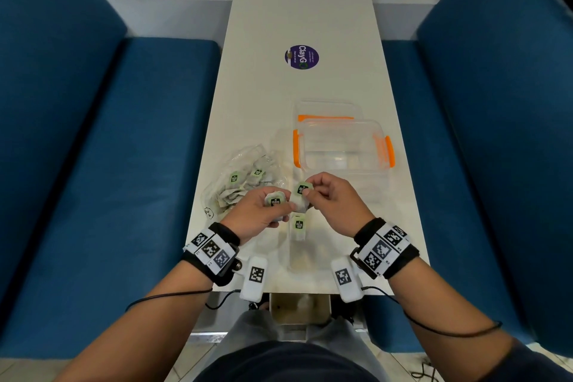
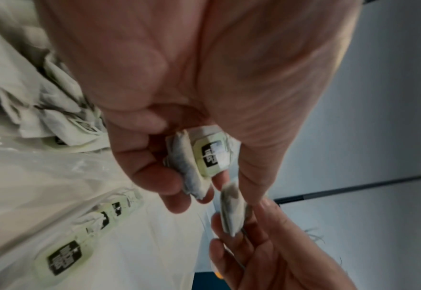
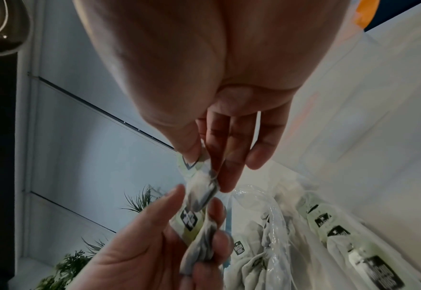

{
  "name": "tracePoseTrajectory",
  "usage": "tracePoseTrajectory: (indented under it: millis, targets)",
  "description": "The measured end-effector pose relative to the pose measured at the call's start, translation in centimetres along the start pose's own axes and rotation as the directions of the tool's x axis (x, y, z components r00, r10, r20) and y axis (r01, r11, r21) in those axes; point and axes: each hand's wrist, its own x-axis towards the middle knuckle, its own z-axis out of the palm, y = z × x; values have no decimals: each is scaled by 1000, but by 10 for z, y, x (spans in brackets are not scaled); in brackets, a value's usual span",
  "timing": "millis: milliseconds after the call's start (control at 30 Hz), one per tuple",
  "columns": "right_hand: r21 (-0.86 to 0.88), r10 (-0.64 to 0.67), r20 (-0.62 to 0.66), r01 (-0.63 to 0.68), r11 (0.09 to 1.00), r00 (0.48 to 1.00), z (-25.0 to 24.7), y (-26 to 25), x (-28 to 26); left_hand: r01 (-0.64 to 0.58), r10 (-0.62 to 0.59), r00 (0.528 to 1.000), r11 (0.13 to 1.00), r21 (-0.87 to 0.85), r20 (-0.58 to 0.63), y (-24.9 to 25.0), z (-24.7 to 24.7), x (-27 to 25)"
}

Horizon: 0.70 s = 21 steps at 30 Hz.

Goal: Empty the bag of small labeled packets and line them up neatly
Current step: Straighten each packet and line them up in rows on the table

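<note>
A clear plastic bag with several small white packets bearing green-and-black labels lies at the table's left. My left hand holds a labeled packet, seen close in the left wrist view. My right hand pinches another packet by its label between thumb and fingers. The two packets touch between my hands. One more packet lies flat on the table below them. More packets show through the bag.
A clear storage box with orange latches stands just beyond my right hand, a clear lid behind it. A purple round sticker is farther up the white table. Blue benches flank both sides.
</note>
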Motion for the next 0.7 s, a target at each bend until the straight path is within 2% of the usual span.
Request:
tracePoseTrajectory:
  millis: [100,200,267,333,500,700]
  targets:
    - [17,7,-11,-7,1000,1000,2,-3,-2,-22,23,999,999,28,-26,2,7,5]
    - [29,36,-83,-34,999,996,1,-5,-6,0,-1,999,999,-34,-47,0,9,8]
    - [-5,48,-149,-49,999,988,-2,-3,-11,26,-31,997,996,-85,-65,-1,9,10]
    - [-82,6,-206,-24,996,979,-3,1,-17,35,-45,996,992,-118,-80,0,9,11]
    - [-316,-213,-138,161,935,967,2,-3,-30,13,-23,996,993,-122,-87,5,11,11]
    - [-428,-225,-146,143,892,963,3,-5,-25,-48,47,998,998,-44,-40,10,16,5]
